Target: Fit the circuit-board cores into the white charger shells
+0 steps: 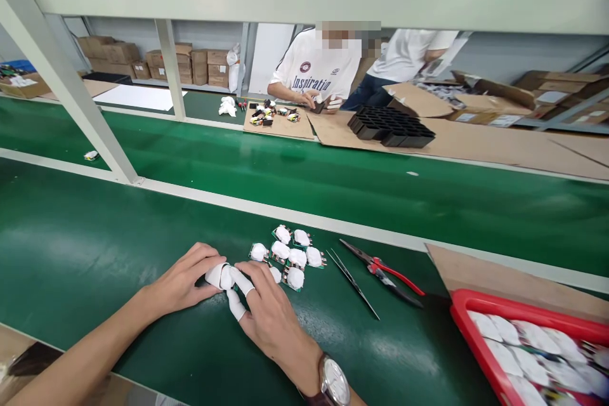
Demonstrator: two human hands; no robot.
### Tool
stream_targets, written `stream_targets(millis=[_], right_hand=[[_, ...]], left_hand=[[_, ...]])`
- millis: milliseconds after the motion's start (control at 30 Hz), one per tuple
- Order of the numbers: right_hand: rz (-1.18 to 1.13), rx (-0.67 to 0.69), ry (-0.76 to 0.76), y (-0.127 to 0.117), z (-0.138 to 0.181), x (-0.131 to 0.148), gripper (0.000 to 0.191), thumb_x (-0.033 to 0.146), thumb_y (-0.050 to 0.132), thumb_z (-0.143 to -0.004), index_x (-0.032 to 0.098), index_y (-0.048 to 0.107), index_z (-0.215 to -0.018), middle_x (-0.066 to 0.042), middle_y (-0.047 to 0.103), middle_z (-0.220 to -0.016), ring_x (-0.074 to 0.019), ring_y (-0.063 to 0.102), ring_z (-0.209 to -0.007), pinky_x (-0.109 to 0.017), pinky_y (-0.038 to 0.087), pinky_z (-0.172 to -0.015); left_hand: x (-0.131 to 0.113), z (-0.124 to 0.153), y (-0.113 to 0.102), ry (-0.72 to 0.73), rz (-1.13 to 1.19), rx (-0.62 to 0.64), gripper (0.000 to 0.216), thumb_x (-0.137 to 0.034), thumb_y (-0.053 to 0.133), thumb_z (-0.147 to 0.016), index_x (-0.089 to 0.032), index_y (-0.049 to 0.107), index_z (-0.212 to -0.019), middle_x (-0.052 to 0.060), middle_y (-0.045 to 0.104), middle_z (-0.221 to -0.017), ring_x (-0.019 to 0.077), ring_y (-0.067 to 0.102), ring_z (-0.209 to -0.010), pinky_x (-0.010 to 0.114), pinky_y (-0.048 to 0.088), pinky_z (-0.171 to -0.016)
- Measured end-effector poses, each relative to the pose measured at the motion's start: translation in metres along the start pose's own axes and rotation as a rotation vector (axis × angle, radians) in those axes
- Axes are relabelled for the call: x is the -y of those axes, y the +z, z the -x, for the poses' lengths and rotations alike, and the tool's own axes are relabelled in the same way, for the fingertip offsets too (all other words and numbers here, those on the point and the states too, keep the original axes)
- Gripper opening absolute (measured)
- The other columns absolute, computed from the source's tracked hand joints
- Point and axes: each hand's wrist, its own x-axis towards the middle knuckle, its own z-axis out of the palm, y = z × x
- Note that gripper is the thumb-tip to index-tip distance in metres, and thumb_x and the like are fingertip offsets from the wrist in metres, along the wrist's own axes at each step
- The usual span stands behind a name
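Note:
My left hand (188, 276) pinches a small white-covered circuit board (225, 277) between thumb and fingers, low over the green bench. From the other side my right hand (273, 314), with white finger cots on its thumb and a finger, closes on the same piece. The fingers hide part of it. Just beyond lie several similar boards (297, 258), green with white lumps on top. To their right rest metal tweezers (353, 284) and long-nose pliers (380, 269) with red and black handles.
A red tray (469, 330) of white-covered pieces stands at the right on cardboard. Beyond a pale rail (285, 213) runs a green belt (228, 162). Across it a co-worker (318, 70) handles a dark part near black trays (390, 127). A post (71, 70) rises at left.

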Motion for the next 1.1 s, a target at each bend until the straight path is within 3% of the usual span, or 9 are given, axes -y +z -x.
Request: stream_targets(millis=[133, 333, 467, 667, 867, 1000, 1100], right_hand=[[-0.014, 0.041, 0.006, 0.002, 0.001, -0.001, 0.029, 0.007, 0.055, -0.099, 0.017, 0.058, -0.126, -0.016, 0.063, -0.126, -0.0303, 0.061, -0.113, -0.051, 0.061, -0.094], [-0.128, 0.022, 0.021, 0.0, 0.004, -0.004, 0.029, 0.013, 0.061, -0.103, 0.021, 0.055, -0.13, -0.013, 0.066, -0.125, -0.0276, 0.061, -0.111, -0.047, 0.062, -0.09], [-0.107, 0.08, 0.003, 0.001, 0.003, -0.003, 0.018, 0.015, 0.064, -0.101, 0.019, 0.06, -0.118, -0.014, 0.065, -0.126, -0.0299, 0.061, -0.114, -0.05, 0.06, -0.095], [-0.177, 0.138, 0.023, 0.01, -0.001, -0.007, 0.032, 0.015, 0.058, -0.101, 0.02, 0.056, -0.132, -0.017, 0.06, -0.135, -0.0316, 0.06, -0.125, -0.053, 0.06, -0.101], [-0.284, 0.214, 0.012, 0.014, -0.01, -0.014, 0.032, 0.015, 0.057, -0.102, 0.023, 0.057, -0.134, -0.012, 0.063, -0.121, -0.0259, 0.064, -0.109, -0.043, 0.063, -0.089], [-0.158, 0.247, -0.131, 0.013, -0.012, -0.017, 0.032, 0.011, 0.049, -0.103, 0.019, 0.058, -0.133, -0.014, 0.065, -0.12, -0.0272, 0.064, -0.107, -0.042, 0.063, -0.083], [-0.107, 0.264, -0.155, 0.013, -0.009, -0.02, 0.034, 0.01, 0.048, -0.104, 0.019, 0.057, -0.135, -0.015, 0.066, -0.121, -0.0267, 0.065, -0.107, -0.041, 0.063, -0.083]], left_hand=[[0.003, 0.004, 0.002, -0.016, 0.037, 0.019, 0.053, -0.025, 0.068, -0.102, -0.027, 0.048, -0.15, 0.013, 0.062, -0.132, 0.0281, 0.059, -0.125, 0.044, 0.055, -0.107], [-0.001, 0.008, 0.002, -0.201, 0.204, 0.163, 0.048, -0.026, 0.066, -0.102, -0.028, 0.052, -0.148, 0.011, 0.059, -0.14, 0.0254, 0.065, -0.122, 0.037, 0.058, -0.104], [-0.004, 0.003, -0.001, -0.168, 0.264, 0.155, 0.045, -0.026, 0.066, -0.102, -0.026, 0.055, -0.146, 0.012, 0.064, -0.134, 0.0275, 0.062, -0.125, 0.041, 0.056, -0.107], [-0.006, 0.003, -0.008, -0.192, 0.291, 0.171, 0.037, -0.024, 0.063, -0.103, -0.027, 0.06, -0.139, 0.009, 0.068, -0.131, 0.0242, 0.065, -0.121, 0.037, 0.055, -0.104], [-0.005, 0.012, -0.004, -0.215, 0.263, 0.011, 0.021, -0.016, 0.069, -0.09, -0.022, 0.067, -0.11, 0.005, 0.071, -0.107, 0.019, 0.069, -0.095, 0.031, 0.056, -0.086], [-0.004, 0.013, 0.001, -0.225, 0.262, -0.022, 0.02, -0.013, 0.069, -0.088, -0.022, 0.066, -0.106, 0.004, 0.07, -0.104, 0.0177, 0.068, -0.093, 0.029, 0.054, -0.084], [-0.003, 0.014, 0.003, -0.215, 0.275, -0.037, 0.021, -0.013, 0.069, -0.088, -0.022, 0.065, -0.107, 0.004, 0.07, -0.103, 0.0175, 0.068, -0.093, 0.029, 0.054, -0.084]])
